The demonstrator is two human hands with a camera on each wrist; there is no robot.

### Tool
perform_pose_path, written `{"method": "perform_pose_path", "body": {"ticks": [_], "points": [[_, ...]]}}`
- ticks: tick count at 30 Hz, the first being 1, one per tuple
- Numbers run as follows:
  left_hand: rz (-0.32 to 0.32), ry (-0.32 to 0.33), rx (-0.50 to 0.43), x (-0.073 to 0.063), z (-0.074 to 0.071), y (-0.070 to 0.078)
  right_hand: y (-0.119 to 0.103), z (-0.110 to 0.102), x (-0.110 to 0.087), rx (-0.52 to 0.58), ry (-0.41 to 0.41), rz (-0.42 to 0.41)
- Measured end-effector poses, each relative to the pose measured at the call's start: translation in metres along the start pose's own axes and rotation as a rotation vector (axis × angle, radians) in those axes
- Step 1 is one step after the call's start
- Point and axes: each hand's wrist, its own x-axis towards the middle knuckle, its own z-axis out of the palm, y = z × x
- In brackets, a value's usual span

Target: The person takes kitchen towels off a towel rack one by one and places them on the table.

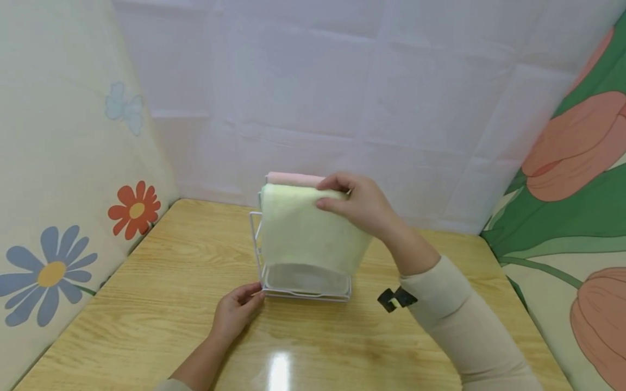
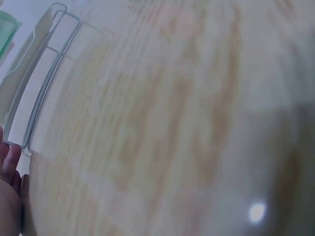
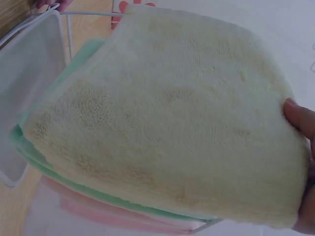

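Observation:
A pale yellow cloth (image 1: 308,228) with a fluffy surface hangs over the white wire rack (image 1: 256,250). My right hand (image 1: 359,203) pinches its top edge near the right end, thumb in front and fingers behind. In the right wrist view a green cloth (image 3: 88,54) shows just behind the yellow one, and a pink cloth (image 3: 123,209) lies beyond it. Down at the rack's front left corner, my left hand (image 1: 237,312) holds the base frame between thumb and fingers. The back of the rack is hidden by the cloths.
A whitish tray (image 1: 308,279) sits in the rack's base. The rack stands on a wood-grain table (image 1: 195,260). A white sheet (image 1: 303,81) hangs behind, with flower-printed cloths (image 1: 49,163) at the sides. A black clip-like piece (image 1: 396,298) sticks out by the right cuff.

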Motion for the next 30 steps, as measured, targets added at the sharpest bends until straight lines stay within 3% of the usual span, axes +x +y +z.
{"method": "perform_pose_path", "body": {"ticks": [30], "points": [[-0.007, -0.011, 0.005, -0.001, 0.0, 0.003, -0.022, -0.049, -0.002, 0.052, 0.151, 0.009]]}}
